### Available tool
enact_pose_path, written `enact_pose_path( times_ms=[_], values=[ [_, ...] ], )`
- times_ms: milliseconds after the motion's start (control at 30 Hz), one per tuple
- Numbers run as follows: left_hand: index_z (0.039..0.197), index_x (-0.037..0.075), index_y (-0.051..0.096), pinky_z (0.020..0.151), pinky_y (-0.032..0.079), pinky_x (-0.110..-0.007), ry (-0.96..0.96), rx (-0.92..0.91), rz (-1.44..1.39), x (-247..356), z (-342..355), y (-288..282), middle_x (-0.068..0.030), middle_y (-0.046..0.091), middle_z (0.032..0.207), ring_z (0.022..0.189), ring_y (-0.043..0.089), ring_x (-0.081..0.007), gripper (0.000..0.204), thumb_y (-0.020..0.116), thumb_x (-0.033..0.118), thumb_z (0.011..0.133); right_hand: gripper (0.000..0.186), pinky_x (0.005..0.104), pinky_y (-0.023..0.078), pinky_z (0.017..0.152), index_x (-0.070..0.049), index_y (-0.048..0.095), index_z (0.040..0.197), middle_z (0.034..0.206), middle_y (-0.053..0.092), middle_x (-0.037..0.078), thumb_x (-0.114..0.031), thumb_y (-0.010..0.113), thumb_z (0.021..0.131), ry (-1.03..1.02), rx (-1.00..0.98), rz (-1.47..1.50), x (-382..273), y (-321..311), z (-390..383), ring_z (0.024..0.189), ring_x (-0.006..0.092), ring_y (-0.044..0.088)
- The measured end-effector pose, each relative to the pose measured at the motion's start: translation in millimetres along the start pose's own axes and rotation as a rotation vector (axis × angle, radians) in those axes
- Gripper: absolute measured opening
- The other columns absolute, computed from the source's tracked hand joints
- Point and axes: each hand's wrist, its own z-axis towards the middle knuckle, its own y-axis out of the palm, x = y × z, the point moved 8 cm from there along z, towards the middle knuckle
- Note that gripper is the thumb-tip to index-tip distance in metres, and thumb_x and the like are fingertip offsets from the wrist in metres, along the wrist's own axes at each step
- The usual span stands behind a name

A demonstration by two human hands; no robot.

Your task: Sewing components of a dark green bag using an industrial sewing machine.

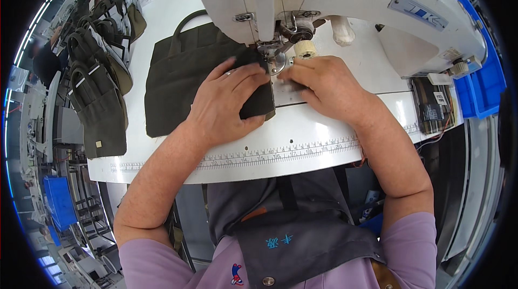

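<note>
A dark olive fabric bag panel [171,87] with a loop handle [181,29] lies flat on the white sewing table, its right edge by the presser foot [277,66] of the sewing machine. My left hand [226,100] rests on the panel with its fingers stretched out and apart, a ring on one of them. Just right of the presser foot, beside the panel's edge, is my right hand [324,84]. Its fingers bend toward the needle area, but their tips are blurred, so whether they pinch anything does not show.
The sewing machine [431,14] arches over the table's right side. At the left hangs a row of similar olive bag pieces [100,111]. A printed ruler [259,157] follows the front edge. Right of the table are a dark folded textile bundle [431,108] and a blue bin [485,95].
</note>
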Motion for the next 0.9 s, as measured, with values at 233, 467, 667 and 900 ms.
enact_pose_path(
  times_ms=[233, 467, 667, 900],
  values=[
    [0.092, 0.009, 0.078, 0.069, 0.054, -0.036, 0.049, 0.127, -0.251, 10, -18, -8, -0.0044, 0.069, 0.091, 0.077, 0.067, -0.0213, 0.023, 0.084, 0.003, 0.071, 0.022, 0.0416, 0.052, 0.061, -0.013, 0.075, 0.093, 0.078, 0.065, 0.003, -0.017, 0.075, 0.071, -0.186, -0.206, 0.239, -30, 3, -4, 0.071, 0.0277, 0.067],
    [0.092, 0.008, 0.078, 0.066, 0.055, -0.033, 0.049, 0.104, -0.222, 14, -18, -6, -0.0044, 0.068, 0.089, 0.076, 0.067, -0.0205, 0.02, 0.083, 0.002, 0.074, 0.024, 0.0402, 0.053, 0.061, -0.012, 0.076, 0.092, 0.083, 0.066, 0.002, -0.017, 0.077, 0.068, -0.157, -0.196, 0.207, -28, 3, -4, 0.071, 0.027, 0.068],
    [0.095, 0.006, 0.079, 0.069, 0.055, -0.033, -0.016, 0.025, -0.24, 13, -19, -6, -0.0057, 0.068, 0.09, 0.079, 0.067, -0.0214, 0.019, 0.082, 0.004, 0.076, 0.025, 0.0393, 0.055, 0.065, -0.011, 0.075, 0.093, 0.094, 0.068, 0.002, -0.014, 0.08, 0.068, -0.17, -0.164, 0.279, -30, 6, -4, 0.075, 0.0259, 0.069],
    [0.095, 0.003, 0.079, 0.07, 0.056, -0.033, 0.01, -0.057, -0.141, 18, -16, -7, -0.0072, 0.07, 0.092, 0.081, 0.07, -0.0222, 0.014, 0.08, 0.007, 0.081, 0.027, 0.0393, 0.057, 0.07, -0.01, 0.075, 0.095, 0.099, 0.069, 0.002, -0.016, 0.084, 0.07, -0.171, -0.146, 0.306, -28, 8, -2, 0.083, 0.0253, 0.071]
  ],
)
